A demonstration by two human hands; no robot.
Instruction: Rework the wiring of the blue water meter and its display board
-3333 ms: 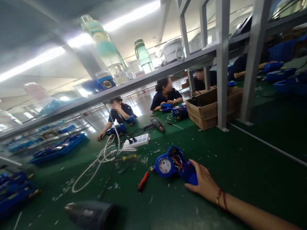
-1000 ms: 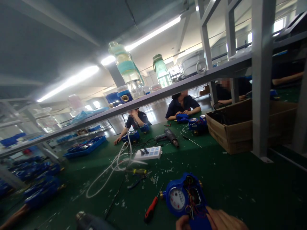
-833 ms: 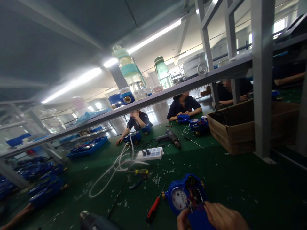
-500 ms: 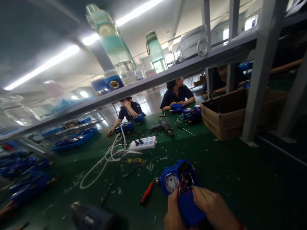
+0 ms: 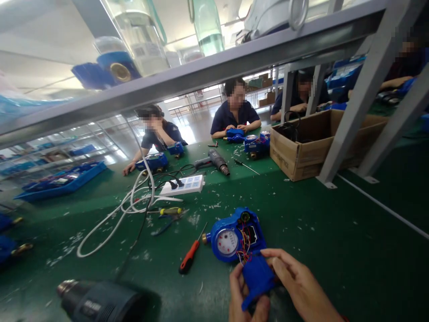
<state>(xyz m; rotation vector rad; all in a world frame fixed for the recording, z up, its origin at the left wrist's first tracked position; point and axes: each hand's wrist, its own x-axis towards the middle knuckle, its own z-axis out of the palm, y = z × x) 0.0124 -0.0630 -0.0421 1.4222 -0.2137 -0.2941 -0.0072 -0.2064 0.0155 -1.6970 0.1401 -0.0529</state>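
Observation:
A blue water meter (image 5: 216,250) with a round white dial lies on the green table in front of me. Its side compartment is uncovered, and thin coloured wires run from it towards a blue plastic cover (image 5: 257,273). From the left and below, my left hand (image 5: 239,297) grips this cover, thumb at its lower edge. My right hand (image 5: 298,279) is closed at the cover's right side, fingertips near its upper corner. To the meter's left lies a red-and-black screwdriver (image 5: 189,256).
A heat gun (image 5: 97,300) lies at the lower left. Behind are a yellow-handled screwdriver (image 5: 170,211), a white power strip (image 5: 184,184) with looped cable, and another heat gun (image 5: 217,162). A cardboard box (image 5: 284,156) stands by the shelf's legs (image 5: 355,98). Several co-workers sit opposite.
My view has shifted, so the table things appear farther left and most sit higher. My hands have turned the blue cover so that its lower lip shows, and my right hand's fingers have straightened somewhat.

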